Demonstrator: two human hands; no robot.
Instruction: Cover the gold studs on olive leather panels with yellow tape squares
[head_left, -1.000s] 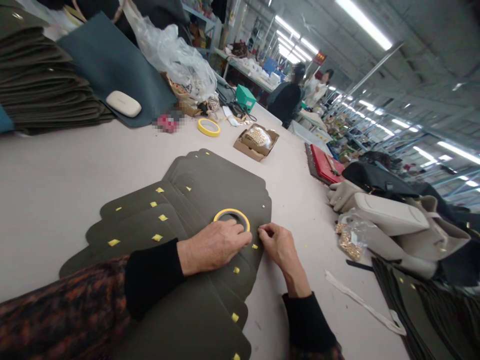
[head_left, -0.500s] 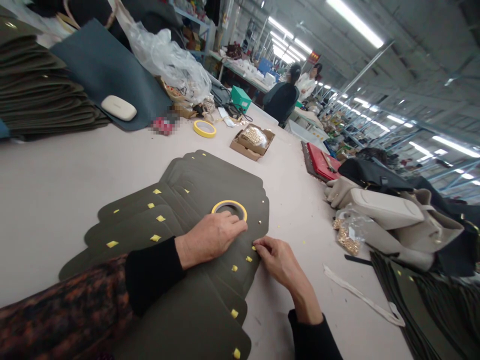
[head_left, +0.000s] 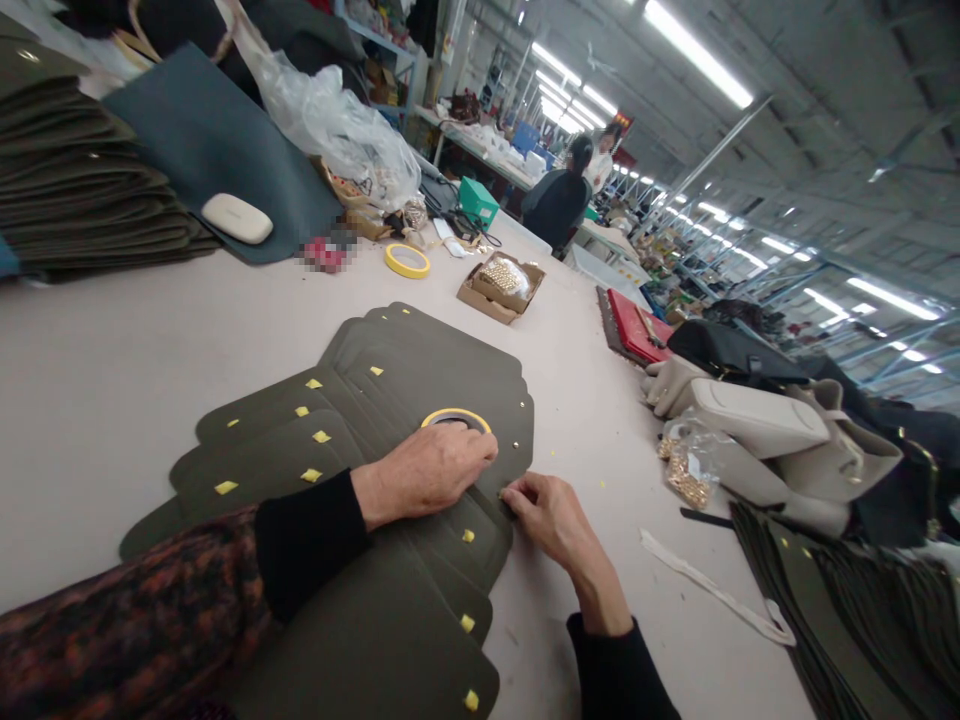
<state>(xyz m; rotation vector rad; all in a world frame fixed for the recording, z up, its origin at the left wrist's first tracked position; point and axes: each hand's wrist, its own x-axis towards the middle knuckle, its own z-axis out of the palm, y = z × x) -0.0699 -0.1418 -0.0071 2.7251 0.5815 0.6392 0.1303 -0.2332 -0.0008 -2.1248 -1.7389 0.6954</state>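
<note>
Dark olive bag panels (head_left: 442, 350) lie fanned out in an overlapping pile, with small yellow tape pieces (head_left: 321, 437) stuck on many of them. My left hand (head_left: 431, 468) rests on the pile, its fingers closed over the near rim of a yellow tape roll (head_left: 456, 413). To its right, my right hand (head_left: 551, 515) pinches thumb and forefinger together at a panel's right edge. A yellowish speck shows at those fingertips, apparently a bit of tape, mostly hidden. Two small metal studs (head_left: 519, 425) sit on the top panel just beyond.
Another yellow tape roll (head_left: 406, 261) and a cardboard box of gold studs (head_left: 501, 287) lie farther back. Stacked olive panels (head_left: 82, 180) stand at the left, more panels (head_left: 847, 590) at the right. Pale bags (head_left: 757, 420) and a white strip (head_left: 712, 585) lie on the right.
My right hand has shifted slightly left along the panel edge. A yellow tape piece beside its fingertips no longer shows. My left hand stays on the roll, covering a little more of it.
</note>
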